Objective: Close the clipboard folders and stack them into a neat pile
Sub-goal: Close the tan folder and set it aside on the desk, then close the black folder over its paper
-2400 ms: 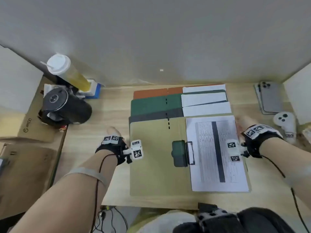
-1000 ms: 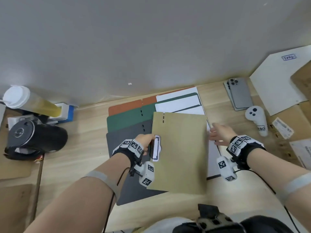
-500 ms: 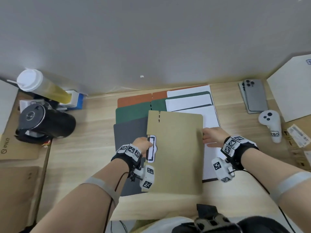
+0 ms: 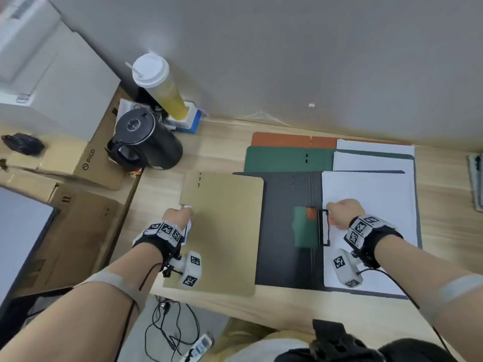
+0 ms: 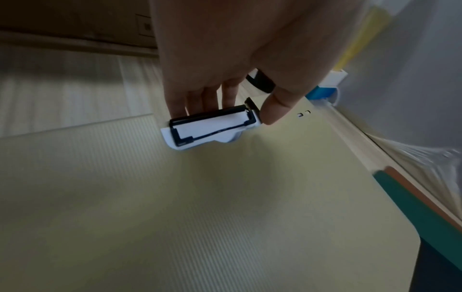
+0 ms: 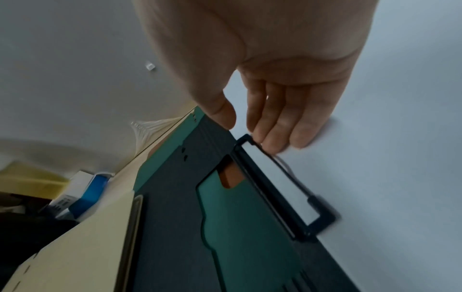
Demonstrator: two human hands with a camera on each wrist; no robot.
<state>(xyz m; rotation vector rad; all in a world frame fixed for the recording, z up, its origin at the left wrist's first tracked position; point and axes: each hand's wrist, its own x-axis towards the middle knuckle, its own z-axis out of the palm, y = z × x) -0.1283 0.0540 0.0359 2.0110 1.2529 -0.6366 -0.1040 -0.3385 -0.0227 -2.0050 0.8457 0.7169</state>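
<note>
A tan folder (image 4: 222, 231) lies closed on the left of the desk. My left hand (image 4: 180, 215) grips its left edge: thumb on top and fingers underneath pinch the black wire clip (image 5: 212, 126) and the white paper in it. To its right a dark grey folder (image 4: 285, 231) lies open with white paper (image 4: 366, 205) on its right half. My right hand (image 4: 339, 215) rests straight fingers (image 6: 275, 128) on the top end of that folder's clip (image 6: 280, 177). Below it, fanned toward the wall, lie an open green folder (image 4: 287, 160) and an open orange folder (image 4: 282, 139).
A black kettle (image 4: 146, 142) and a lidded cup of yellow drink (image 4: 156, 82) stand at the back left. Cardboard boxes (image 4: 78, 231) flank the desk's left edge. A phone (image 4: 475, 178) lies at the far right. Cables (image 4: 170, 322) hang below the front edge.
The closed tan folder has moved left off the open folders onto bare desk, still held by my left hand. My right hand let go of it and now touches the grey folder's clip.
</note>
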